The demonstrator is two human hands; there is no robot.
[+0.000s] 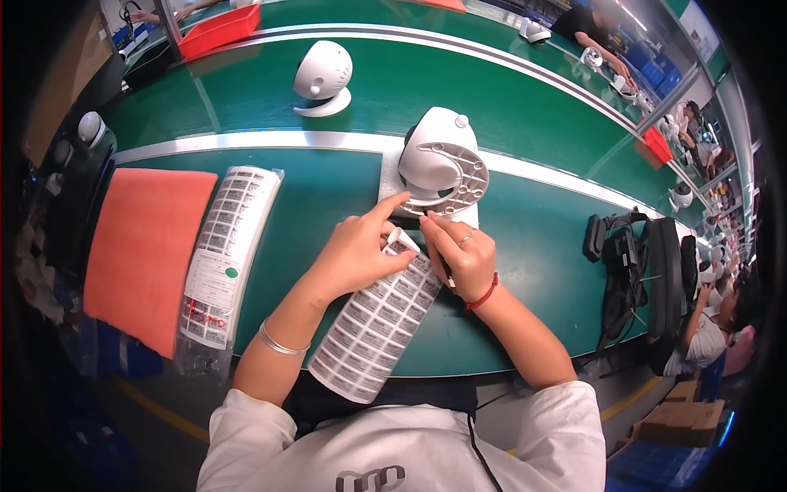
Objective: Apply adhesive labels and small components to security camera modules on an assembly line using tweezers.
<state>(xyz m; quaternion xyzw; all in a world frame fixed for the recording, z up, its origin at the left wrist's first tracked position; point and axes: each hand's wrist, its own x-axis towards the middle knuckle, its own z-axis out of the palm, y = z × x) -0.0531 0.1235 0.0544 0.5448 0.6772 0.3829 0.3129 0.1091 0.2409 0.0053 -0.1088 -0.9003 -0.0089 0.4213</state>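
In front of me a white round-headed device (438,135) lies tipped on a pale foam pad (389,180), the ribbed underside of its base toward me. My left hand (361,250) pinches the curled upper end of a sheet of small printed labels (373,328), which slants down toward my lap. Its index finger reaches up to the rim of the base. My right hand (463,254) is closed around a slim dark pen-like tool (448,275), mostly covered by the fingers. The fingertips of that hand are close to the base's lower edge; the tool's tip is hard to make out.
On the left lie an orange foam sheet (147,254) and a bagged stack of label sheets (234,238). Another white device (324,74) stands on the green conveyor (246,98). Black straps and a case (627,271) lie right. A red tray (220,31) sits far left; co-workers are beyond.
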